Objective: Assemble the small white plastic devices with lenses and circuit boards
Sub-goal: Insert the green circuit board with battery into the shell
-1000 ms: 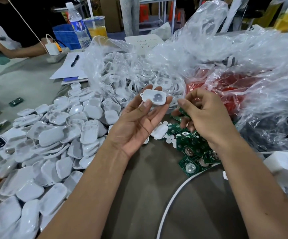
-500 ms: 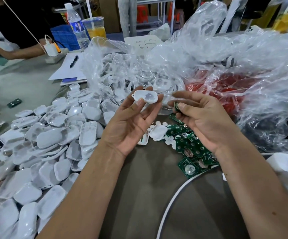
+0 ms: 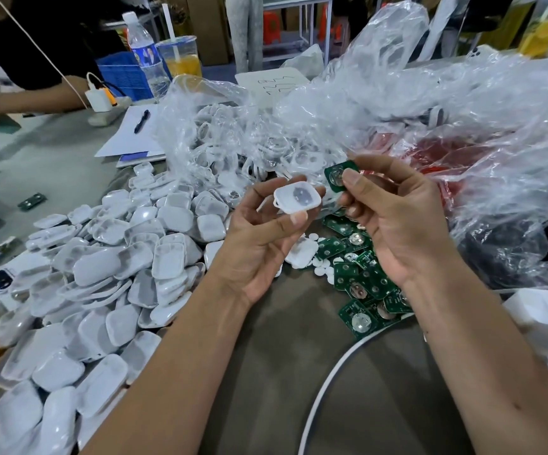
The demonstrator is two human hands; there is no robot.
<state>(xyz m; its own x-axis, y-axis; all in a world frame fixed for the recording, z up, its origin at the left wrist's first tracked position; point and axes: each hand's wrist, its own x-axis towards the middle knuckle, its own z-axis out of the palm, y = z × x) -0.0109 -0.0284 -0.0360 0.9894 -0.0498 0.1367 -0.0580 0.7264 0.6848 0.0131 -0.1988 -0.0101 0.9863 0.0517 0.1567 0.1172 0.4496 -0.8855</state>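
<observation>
Circuit board (image 3: 339, 176) raised in right hand (image 3: 394, 221), beside shell (image 3: 297, 199).

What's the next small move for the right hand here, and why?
Probably bring the green circuit board in the right hand left and down into the white shell held open side up in the left hand; the two sit apart, nearly level.

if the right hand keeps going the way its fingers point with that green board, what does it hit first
Most likely the white shell pinched in the left hand; the right hand holds the circuit board just beside it, though depth is unclear.
</observation>
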